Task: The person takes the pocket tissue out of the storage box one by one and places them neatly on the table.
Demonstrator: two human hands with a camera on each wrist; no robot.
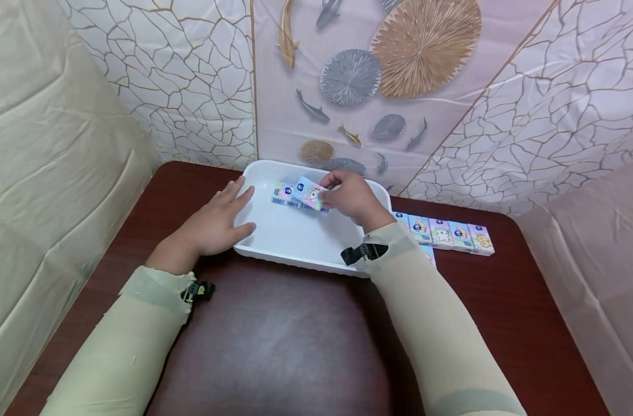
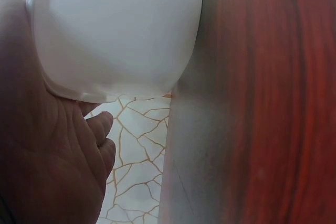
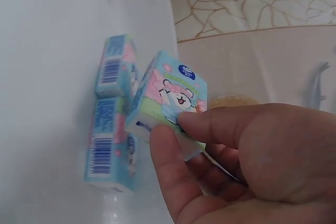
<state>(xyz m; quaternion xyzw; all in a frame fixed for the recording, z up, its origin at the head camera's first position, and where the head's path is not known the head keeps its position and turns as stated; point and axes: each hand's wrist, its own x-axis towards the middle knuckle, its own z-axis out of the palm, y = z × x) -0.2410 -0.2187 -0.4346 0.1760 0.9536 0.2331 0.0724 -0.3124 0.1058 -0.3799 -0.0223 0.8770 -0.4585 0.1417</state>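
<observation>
A white tray [image 1: 295,242] sits on the dark red table [image 1: 275,335]. My right hand [image 1: 329,190] reaches over the tray's far side and pinches a small pastel tissue pack [image 1: 310,193] between thumb and fingers, tilted above the tray floor. In the right wrist view that pack [image 3: 170,95] shows a bear picture, and two more packs [image 3: 113,108] lie flat end to end below it. My left hand [image 1: 238,211] rests with straight fingers on the tray's left rim, its palm [image 2: 47,156] against the tray wall [image 2: 115,30].
A row of several more tissue packs [image 1: 446,234] lies on the table to the right of the tray, with one more behind my right sleeve. Patterned wall panels stand just behind the tray. Cloth-covered surfaces flank the table on both sides.
</observation>
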